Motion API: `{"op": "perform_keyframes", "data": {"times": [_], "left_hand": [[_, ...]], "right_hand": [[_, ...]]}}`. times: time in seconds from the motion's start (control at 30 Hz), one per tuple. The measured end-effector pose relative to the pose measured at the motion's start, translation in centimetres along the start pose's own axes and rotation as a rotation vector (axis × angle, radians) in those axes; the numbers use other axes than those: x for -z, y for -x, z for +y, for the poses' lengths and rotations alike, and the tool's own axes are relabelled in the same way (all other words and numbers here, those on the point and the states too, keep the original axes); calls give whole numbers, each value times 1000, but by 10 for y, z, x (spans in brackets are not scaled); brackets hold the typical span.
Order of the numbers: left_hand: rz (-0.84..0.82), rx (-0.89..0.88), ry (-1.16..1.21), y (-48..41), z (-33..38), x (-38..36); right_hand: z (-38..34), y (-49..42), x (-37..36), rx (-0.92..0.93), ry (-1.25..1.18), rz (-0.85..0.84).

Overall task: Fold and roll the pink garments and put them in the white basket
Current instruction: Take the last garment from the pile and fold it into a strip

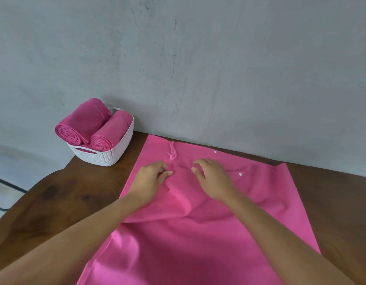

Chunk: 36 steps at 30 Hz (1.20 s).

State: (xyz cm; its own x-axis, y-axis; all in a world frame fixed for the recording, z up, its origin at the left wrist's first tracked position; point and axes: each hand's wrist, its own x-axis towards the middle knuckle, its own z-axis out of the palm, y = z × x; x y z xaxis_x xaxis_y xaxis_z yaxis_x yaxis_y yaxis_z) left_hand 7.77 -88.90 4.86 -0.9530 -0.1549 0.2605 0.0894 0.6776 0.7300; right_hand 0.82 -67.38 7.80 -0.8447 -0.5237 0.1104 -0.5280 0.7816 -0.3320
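Observation:
A large pink garment (198,233) lies spread flat over the brown wooden table (61,198), its top edge near the wall, with white snap buttons and a small tie at the top. My left hand (151,177) pinches a fold of the cloth near the upper middle. My right hand (213,177) rests on the cloth just to the right, fingers curled onto a fold there. The white basket (108,155) stands at the table's far left corner with two rolled pink garments (85,122) stacked in it, and a third partly hidden beneath them.
A grey wall rises directly behind the table. The table's rounded left edge drops off to a pale floor with a dark thin frame (5,184). Bare wood shows to the left of the garment and at the far right.

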Motion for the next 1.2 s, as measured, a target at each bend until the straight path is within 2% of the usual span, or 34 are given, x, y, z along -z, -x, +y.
{"op": "perform_keyframes", "data": {"times": [0.23, 0.4, 0.47, 0.53, 0.63, 0.73, 0.93, 1.2], "left_hand": [[30, 183, -42, -23, -48, 15], [22, 211, -67, -45, -65, 19], [39, 206, -75, -56, -69, 19], [71, 221, -81, -68, -71, 17], [100, 239, -76, -85, -75, 16], [112, 234, -65, -99, -76, 14], [145, 232, -87, -122, -65, 18], [230, 294, -66, -112, -52, 28]], "right_hand": [[-29, -66, -31, -10, -190, -178], [-31, -94, -53, -81, -186, -255], [-29, -99, -56, -85, -178, -213], [-27, -101, -52, -66, -212, -94], [-22, -102, -38, -56, -323, 89], [-19, -103, -20, -79, -418, 180], [-15, -101, -4, -84, -567, 193], [-6, -58, -15, -22, -547, 186]]}}
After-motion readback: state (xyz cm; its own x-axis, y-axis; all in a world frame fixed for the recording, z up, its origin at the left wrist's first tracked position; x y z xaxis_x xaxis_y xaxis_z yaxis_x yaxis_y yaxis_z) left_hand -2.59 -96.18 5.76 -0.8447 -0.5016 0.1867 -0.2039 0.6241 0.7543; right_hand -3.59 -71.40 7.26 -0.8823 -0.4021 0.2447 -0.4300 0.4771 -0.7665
